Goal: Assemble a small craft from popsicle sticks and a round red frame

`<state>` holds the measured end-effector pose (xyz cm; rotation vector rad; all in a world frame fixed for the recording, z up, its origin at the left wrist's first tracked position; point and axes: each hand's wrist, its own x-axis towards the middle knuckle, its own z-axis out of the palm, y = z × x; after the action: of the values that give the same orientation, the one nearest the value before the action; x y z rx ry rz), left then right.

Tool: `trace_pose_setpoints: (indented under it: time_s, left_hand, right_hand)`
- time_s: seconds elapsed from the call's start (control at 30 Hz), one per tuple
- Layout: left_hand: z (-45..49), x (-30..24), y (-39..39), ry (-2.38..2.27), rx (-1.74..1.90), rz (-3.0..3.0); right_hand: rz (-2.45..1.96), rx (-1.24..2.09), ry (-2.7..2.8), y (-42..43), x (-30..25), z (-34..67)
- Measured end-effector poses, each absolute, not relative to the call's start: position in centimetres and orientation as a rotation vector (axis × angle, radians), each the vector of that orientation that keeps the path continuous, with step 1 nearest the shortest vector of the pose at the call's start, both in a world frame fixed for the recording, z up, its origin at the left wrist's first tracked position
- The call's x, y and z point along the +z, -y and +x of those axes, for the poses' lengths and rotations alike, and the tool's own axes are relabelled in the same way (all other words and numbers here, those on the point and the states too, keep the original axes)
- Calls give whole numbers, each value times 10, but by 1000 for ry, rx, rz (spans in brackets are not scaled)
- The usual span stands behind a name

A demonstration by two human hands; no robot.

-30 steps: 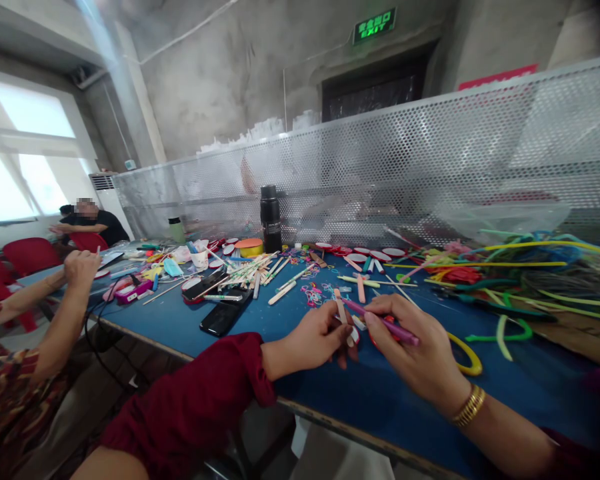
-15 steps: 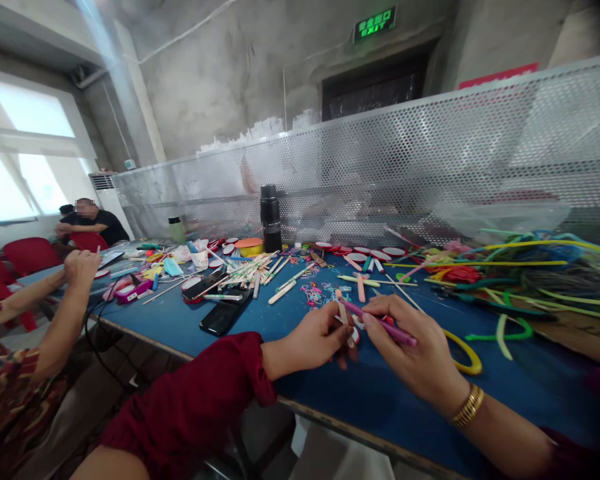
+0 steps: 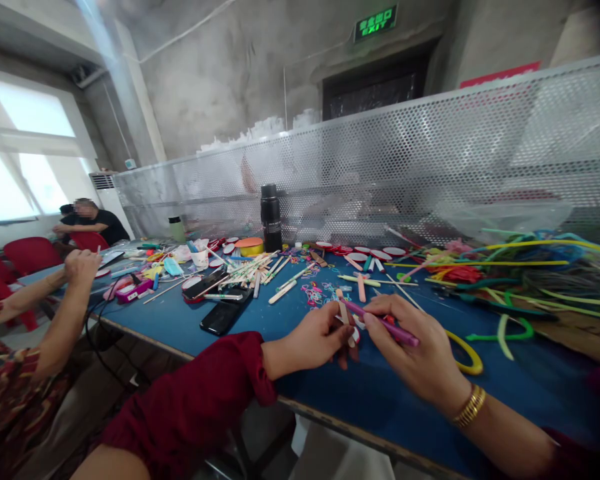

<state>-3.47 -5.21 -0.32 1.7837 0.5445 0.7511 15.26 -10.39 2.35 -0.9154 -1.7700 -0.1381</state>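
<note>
My right hand (image 3: 414, 350) is closed around a purple pipe cleaner (image 3: 380, 323) that sticks out to the left above the blue table (image 3: 380, 393). My left hand (image 3: 314, 341), in a dark red sleeve, pinches small pale sticks (image 3: 344, 313) right beside the pipe cleaner's near end. The two hands almost touch at the fingertips. A yellow curved pipe cleaner (image 3: 467, 353) lies on the table just behind my right hand. Coloured rubber bands (image 3: 316, 293) are scattered a little beyond my left hand.
A black phone (image 3: 224, 316) lies left of my hands. Wooden sticks (image 3: 253, 270), a black flask (image 3: 271, 218) and red-rimmed lids (image 3: 375, 253) sit further back. A heap of pipe cleaners (image 3: 525, 267) fills the right. Another person's arms (image 3: 63, 300) work at the left. A perforated metal screen (image 3: 430, 160) backs the table.
My right hand's fingers shifted slightly on the purple pipe cleaner. Otherwise both hands stay in place.
</note>
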Motion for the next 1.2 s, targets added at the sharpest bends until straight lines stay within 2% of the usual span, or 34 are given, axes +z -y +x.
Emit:
trace_pose_setpoints:
  time_s: [1.2]
  left_hand:
    - [-35, -5, 49, -528, 752, 1808]
  right_hand:
    - [-866, -197, 1797, 104, 23, 153]
